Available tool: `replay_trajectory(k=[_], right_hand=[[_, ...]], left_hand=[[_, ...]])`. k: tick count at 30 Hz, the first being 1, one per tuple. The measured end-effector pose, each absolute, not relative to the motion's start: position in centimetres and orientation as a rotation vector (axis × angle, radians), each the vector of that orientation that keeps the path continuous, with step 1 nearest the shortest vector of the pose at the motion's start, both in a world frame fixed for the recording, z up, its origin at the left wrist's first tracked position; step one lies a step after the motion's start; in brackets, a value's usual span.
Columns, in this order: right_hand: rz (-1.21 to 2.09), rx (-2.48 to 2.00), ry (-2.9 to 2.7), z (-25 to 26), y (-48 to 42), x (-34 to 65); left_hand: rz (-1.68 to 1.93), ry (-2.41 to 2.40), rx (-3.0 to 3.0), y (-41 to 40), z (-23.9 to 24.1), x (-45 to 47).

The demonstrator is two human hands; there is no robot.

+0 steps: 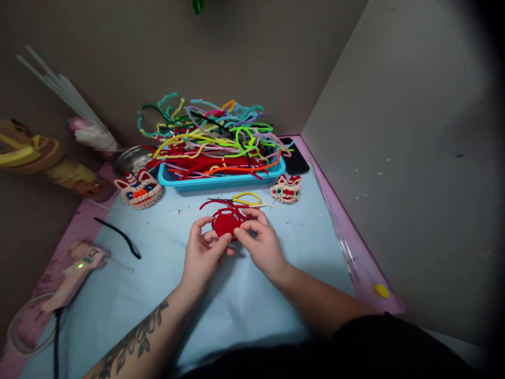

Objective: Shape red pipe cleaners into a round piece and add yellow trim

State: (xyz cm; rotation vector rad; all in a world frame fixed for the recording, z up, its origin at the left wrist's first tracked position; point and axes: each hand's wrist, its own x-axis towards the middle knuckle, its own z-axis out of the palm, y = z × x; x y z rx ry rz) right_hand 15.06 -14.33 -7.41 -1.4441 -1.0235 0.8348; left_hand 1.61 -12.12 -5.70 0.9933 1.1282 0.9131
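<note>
Both hands hold a rounded red pipe-cleaner piece (225, 223) above the blue table cover, with loops and a loose end standing out at its far side. My left hand (203, 252) grips its left edge between thumb and fingers. At the right edge, my right hand (260, 239) pinches it with thumb and forefinger. Just beyond the piece lie scissors with yellow handles (252, 199). Two finished-looking animal faces of pipe cleaner flank this spot: a larger cream, blue and orange face (141, 192) on the left and a smaller cream and red face (286, 190) on the right.
A blue tray (221, 185) heaped with colourful pipe cleaners stands at the back. Beside it are a metal bowl (123, 160) and a dark phone (296, 162). A corded pink glue gun (73, 281) and a black curved strip (120, 237) lie left. Walls border the table behind and right.
</note>
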Motion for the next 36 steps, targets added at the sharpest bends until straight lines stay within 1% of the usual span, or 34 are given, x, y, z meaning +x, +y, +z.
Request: replay_trajectory(k=[6, 8, 11, 13, 17, 21, 27, 32, 36], right_hand=[[0.814, -1.402, -1.044, -7.7, -14.0, 15.5], [0.727, -1.399, -1.100, -7.5, -13.9, 16.0], [0.524, -1.411, -1.239, -7.1, -14.0, 16.8], [0.414, -1.399, -1.362, -6.9, -14.1, 17.2], [0.282, -1.352, -1.563, -6.8, -14.1, 17.5], [0.257, -1.304, -1.696, -6.7, -13.9, 17.6], [0.243, -1.212, -1.848, -7.1, -13.8, 17.7], [0.347, -1.236, -1.807, -7.1, -13.9, 17.3], [0.528, -1.320, -1.666, -6.6, -14.0, 17.0]], left_hand=[[0.917, 1.136, 1.286, -12.2, -5.6, 1.1], [0.938, 1.266, 1.530, -11.8, -5.6, 0.3], [1.092, 1.438, 2.030, -10.9, -5.4, -0.8], [1.146, 1.351, 2.298, -10.4, -5.2, -1.4], [1.100, 1.029, 2.468, -9.9, -5.0, -1.7], [0.952, 0.941, 2.426, -10.2, -5.2, -1.7], [0.760, 1.012, 2.013, -10.9, -5.4, -1.4], [0.680, 1.147, 1.810, -11.3, -5.3, -0.7], [0.678, 1.144, 1.608, -11.5, -5.0, -0.2]])
